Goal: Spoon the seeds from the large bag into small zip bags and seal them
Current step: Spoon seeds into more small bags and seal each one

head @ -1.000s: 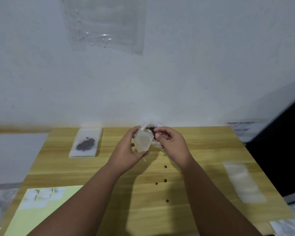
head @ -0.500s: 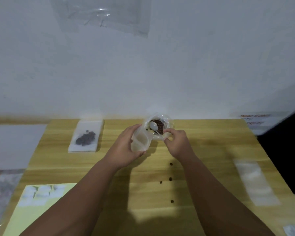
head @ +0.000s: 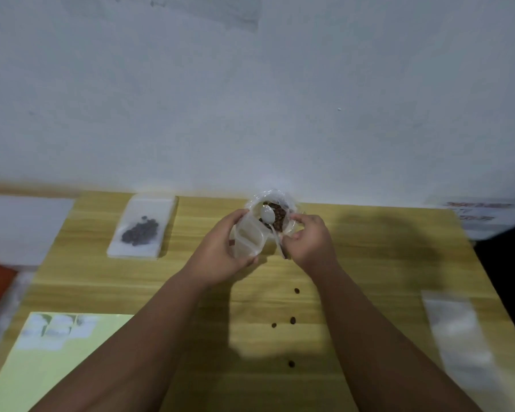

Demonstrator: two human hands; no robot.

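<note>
Since a second ago the right hand (head: 312, 242) has drawn back toward the person, baring the mouth of the large clear plastic bag (head: 280, 194). The small clear zip bag (head: 249, 237), flat then, now gapes open.

At the near left corner of the pale wooden desk (head: 384, 263) lies a yellow-green sheet (head: 57, 376) with a row of small white packets (head: 57, 325) along its far edge. Farther back on the left, a flat clear pouch (head: 140, 230) lies on the desk with a clump of dark seeds inside it.

Near the middle, the left hand (head: 217, 254) is curled round the small clear zip bag, fingers over its far edge and thumb at its near edge. It holds the bag's open mouth toward the large bag, just beside it.

The large bag stands at the desk's far edge by the white wall (head: 250, 114), open at the top, with brown seeds (head: 280, 217) in it. A white plastic spoon (head: 267, 216) rests with its bowl on those seeds. Its handle runs down into the right hand, whose fingers are curled round it.

Four loose seeds (head: 293, 320) lie on the desk between the forearms. Toward the right edge lies a long flat piece of clear plastic (head: 458, 331), blurred.
</note>
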